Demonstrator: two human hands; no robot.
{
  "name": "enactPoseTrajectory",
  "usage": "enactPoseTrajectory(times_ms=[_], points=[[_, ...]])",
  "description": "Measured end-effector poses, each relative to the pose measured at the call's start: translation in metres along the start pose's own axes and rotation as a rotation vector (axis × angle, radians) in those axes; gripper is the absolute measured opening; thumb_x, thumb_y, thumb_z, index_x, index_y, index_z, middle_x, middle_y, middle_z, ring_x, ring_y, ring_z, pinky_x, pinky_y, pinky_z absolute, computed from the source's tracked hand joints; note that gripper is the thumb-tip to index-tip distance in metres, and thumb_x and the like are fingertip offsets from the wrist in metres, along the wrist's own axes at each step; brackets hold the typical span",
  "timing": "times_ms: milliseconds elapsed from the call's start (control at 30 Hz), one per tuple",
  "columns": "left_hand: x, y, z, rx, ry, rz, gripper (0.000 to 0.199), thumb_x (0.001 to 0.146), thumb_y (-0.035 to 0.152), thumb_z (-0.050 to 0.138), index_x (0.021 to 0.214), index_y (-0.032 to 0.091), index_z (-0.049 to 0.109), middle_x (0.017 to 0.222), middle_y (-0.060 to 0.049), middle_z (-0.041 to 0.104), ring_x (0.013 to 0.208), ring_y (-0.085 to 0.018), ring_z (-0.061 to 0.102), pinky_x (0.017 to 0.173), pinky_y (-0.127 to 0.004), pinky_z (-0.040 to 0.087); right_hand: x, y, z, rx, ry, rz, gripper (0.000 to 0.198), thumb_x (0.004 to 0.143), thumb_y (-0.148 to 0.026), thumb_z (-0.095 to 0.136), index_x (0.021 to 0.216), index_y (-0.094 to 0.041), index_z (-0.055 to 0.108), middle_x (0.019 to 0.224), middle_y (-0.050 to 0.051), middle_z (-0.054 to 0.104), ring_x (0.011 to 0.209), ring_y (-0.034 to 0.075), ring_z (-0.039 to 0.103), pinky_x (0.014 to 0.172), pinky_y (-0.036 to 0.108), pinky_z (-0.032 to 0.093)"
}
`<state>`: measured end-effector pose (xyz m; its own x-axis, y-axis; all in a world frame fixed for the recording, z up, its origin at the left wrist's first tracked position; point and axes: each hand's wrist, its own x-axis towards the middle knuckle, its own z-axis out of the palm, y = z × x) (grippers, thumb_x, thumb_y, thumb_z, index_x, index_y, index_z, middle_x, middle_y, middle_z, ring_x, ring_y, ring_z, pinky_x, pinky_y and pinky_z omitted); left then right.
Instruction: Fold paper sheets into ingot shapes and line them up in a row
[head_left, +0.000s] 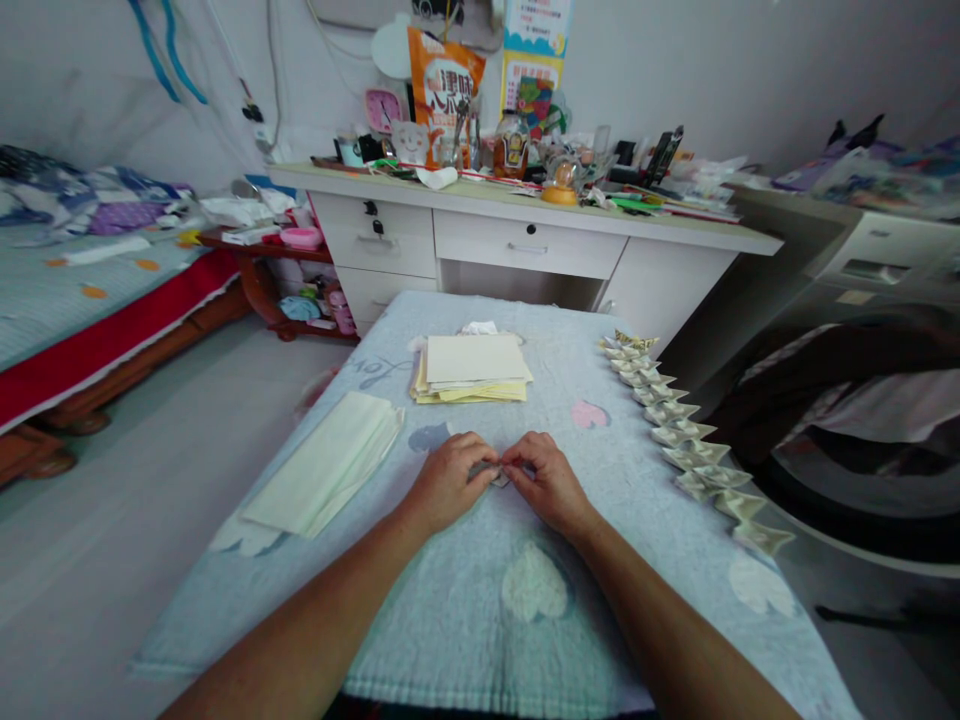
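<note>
My left hand (456,478) and my right hand (546,482) meet over the middle of the cloth-covered table, fingertips pinched together. Between them is a small folded piece of paper (500,480), mostly hidden by the fingers. Beyond my hands lies a stack of cream and yellow paper sheets (477,360). A pile of pale green paper (326,462) rests at an angle to the left of my left hand. Along the table's right side runs a row of folded paper pieces (679,432) with pointed ends, nested one behind another.
The pale blue cloth (450,620) has heart patterns. Behind it stands a white desk (525,240) crowded with jars and an orange snack bag (442,95). A washing machine (885,270) is at the right, a bed (112,310) at the left.
</note>
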<state>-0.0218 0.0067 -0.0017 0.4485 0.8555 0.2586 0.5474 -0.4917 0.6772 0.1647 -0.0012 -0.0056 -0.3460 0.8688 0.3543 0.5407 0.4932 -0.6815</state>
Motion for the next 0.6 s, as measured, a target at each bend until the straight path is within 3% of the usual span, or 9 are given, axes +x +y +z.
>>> enactPoseTrajectory(times_ms=[200, 600], points=[[0.001, -0.001, 0.005, -0.019, -0.013, -0.010, 0.011, 0.083, 0.018, 0.056, 0.079, 0.019, 0.067, 0.082, -0.002, 0.061, 0.077, -0.015, 0.058, 0.070, -0.025, 0.041, 0.001, -0.003, -0.002, -0.022, -0.016, -0.005, 0.013, 0.081, -0.007, 0.061, 0.078, -0.020, 0.063, 0.079, 0.002, 0.058, 0.082, 0.018, 0.050, 0.077, 0.031, 0.036], [0.000, 0.002, -0.004, -0.123, 0.061, -0.070, 0.010, 0.083, 0.018, 0.052, 0.076, 0.018, 0.058, 0.079, -0.001, 0.058, 0.075, -0.015, 0.055, 0.069, -0.026, 0.040, -0.002, 0.001, -0.011, -0.056, -0.003, 0.106, 0.014, 0.069, -0.004, 0.054, 0.072, -0.017, 0.055, 0.075, 0.001, 0.057, 0.076, 0.016, 0.050, 0.072, 0.028, 0.037]])
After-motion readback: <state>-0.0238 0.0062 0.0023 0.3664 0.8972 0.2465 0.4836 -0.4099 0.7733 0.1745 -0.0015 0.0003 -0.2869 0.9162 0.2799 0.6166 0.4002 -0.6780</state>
